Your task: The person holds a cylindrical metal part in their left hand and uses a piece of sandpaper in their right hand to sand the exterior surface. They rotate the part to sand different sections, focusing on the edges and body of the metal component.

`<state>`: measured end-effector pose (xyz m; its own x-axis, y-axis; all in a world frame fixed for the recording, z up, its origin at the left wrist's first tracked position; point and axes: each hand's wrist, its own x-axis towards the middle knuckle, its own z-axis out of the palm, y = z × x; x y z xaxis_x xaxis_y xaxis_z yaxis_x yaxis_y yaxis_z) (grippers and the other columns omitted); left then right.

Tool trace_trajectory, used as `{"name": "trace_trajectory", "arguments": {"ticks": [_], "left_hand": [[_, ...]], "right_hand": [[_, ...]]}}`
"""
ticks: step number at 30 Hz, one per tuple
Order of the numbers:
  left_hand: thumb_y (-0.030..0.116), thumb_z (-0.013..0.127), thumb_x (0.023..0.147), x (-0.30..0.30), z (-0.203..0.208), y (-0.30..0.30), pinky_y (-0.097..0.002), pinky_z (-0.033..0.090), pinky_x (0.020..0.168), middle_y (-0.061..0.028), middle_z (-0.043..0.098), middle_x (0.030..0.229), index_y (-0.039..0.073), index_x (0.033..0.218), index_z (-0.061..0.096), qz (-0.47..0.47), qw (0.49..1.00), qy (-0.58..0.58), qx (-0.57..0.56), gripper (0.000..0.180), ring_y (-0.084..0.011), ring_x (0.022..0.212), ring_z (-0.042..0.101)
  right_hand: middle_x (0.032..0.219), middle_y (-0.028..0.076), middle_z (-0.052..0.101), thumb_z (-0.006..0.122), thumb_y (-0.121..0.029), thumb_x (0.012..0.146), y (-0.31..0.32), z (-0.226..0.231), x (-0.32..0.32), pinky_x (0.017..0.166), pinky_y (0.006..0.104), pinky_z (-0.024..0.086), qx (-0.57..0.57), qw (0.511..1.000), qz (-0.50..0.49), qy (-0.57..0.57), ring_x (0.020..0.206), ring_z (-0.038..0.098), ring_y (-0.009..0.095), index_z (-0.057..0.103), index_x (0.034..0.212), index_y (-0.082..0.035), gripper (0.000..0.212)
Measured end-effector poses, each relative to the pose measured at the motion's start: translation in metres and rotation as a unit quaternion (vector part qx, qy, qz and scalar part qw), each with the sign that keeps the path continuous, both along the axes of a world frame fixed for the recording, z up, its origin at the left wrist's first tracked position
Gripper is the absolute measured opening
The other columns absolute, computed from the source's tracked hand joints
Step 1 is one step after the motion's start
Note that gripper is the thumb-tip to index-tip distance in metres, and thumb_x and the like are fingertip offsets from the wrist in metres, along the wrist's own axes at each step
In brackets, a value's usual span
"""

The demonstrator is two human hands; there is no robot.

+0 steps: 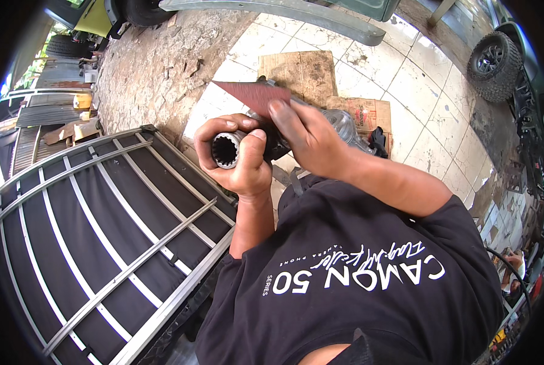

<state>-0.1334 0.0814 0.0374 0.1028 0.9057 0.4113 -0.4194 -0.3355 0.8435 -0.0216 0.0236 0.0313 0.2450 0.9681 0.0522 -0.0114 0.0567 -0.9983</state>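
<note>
My left hand (251, 173) is closed around a splined metal tube (236, 141), whose toothed open end faces up toward me. Pinched under the thumb of my right hand (311, 139) is a reddish-brown sheet of sandpaper (254, 97). One corner of the sheet points off to the left, above the tube, and the sheet is slightly blurred. The tube's far end is hidden behind my hands and the sandpaper. Just beyond my right wrist, a grey metal part (343, 126) lies on the floor, partly covered by my arm.
Flattened cardboard (305, 73) lies on the tiled floor (430, 115) ahead. To my left is a large black panel with metal bars (126, 213). A long grey beam (284, 12) crosses the far side. A knobbly-tyred wheel (493, 66) stands at the far right.
</note>
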Motion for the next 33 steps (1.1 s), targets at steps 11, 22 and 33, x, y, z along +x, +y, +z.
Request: {"name": "trace_trajectory", "arguments": {"ticks": [11,22,33], "left_hand": [[-0.006,0.052,0.064,0.001,-0.003,0.003,-0.0362,0.049,0.076,-0.0124,0.055,0.08,0.001,0.091,0.051,0.019,0.999,0.027,0.01,0.029,-0.0216,0.074,0.055],[-0.004,0.053,0.064,0.0,0.001,0.003,-0.0348,0.05,0.074,-0.0116,0.054,0.078,0.001,0.091,0.051,-0.013,0.999,0.033,0.012,0.028,-0.0218,0.073,0.056],[-0.004,0.052,0.064,-0.004,-0.009,0.003,-0.0356,0.051,0.073,-0.0111,0.054,0.077,0.0,0.091,0.051,-0.013,0.998,0.055,0.026,0.028,-0.0216,0.072,0.056]], "right_hand": [[0.147,0.02,0.036,0.031,-0.051,0.099,-0.013,-0.034,0.005,0.114,0.0559,0.012,0.008,0.925,0.06,-0.376,0.141,0.021,0.041,0.04,0.141,-0.002,0.065],[0.15,0.018,0.032,0.03,-0.047,0.101,-0.014,-0.016,0.005,0.113,0.0594,0.007,-0.02,0.916,0.076,-0.393,0.144,0.014,0.039,0.03,0.146,-0.002,0.064],[0.148,0.025,0.031,0.057,-0.033,0.085,-0.016,-0.011,0.017,0.113,0.0621,0.007,-0.048,0.889,0.197,-0.411,0.142,0.019,0.041,0.018,0.148,0.004,0.083]]}}
